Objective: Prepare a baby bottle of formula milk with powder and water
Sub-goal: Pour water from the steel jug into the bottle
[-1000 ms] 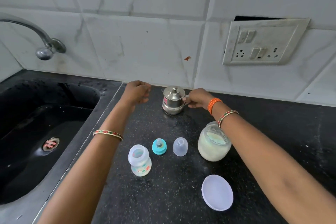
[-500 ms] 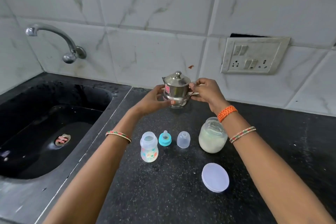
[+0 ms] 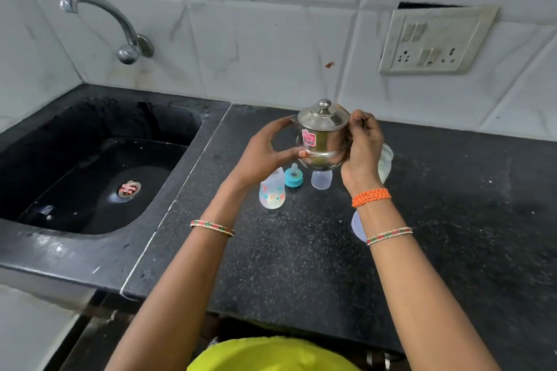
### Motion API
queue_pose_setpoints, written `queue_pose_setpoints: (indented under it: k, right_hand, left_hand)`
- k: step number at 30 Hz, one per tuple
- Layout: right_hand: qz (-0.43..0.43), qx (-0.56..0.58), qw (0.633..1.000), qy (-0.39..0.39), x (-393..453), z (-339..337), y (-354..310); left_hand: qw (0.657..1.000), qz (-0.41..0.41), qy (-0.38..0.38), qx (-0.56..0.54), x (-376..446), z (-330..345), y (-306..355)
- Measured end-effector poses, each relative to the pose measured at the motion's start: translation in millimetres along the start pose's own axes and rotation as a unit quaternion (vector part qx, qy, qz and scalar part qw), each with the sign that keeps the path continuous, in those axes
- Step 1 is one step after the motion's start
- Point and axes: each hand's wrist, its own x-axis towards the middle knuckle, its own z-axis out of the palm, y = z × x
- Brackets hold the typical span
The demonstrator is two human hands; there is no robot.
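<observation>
A small steel pot with a knobbed lid and a pink sticker hangs in the air above the counter. My left hand cups its left side and bottom; my right hand grips its handle side. Below it on the black counter stand the open baby bottle, the teal teat ring and the clear cap. The jar of white powder is mostly hidden behind my right wrist. Its round lid peeks out beside my right forearm.
A black sink lies to the left, with a curved tap above it on the tiled wall. A switch and socket plate sits on the wall at the right. The counter's front edge is near my body.
I lifted the steel pot off the counter at the back and brought it nearer, above the bottle parts. My left hand came over and took hold of its side.
</observation>
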Motion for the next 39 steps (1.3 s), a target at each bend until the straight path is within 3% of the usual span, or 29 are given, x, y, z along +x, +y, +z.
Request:
queue_pose_setpoints:
  k: [8, 14, 24, 39]
  right_hand:
    - [-0.029, -0.084, 0.994, -0.066, -13, -12, 13]
    - [-0.042, -0.171, 0.974, -0.14, -11, -18, 20]
    - [-0.073, -0.235, 0.948, -0.2, 0, -16, 21]
    - [-0.096, -0.299, 0.912, -0.263, 22, -14, 18]
  left_hand:
    - [0.99, -0.12, -0.061, -0.045, -48, 5, -64]
    - [0.992, -0.104, 0.019, -0.071, -52, 16, -86]
    - [0.981, -0.109, 0.03, -0.161, -58, 29, -98]
    - [0.979, -0.104, 0.02, -0.172, -51, 28, -101]
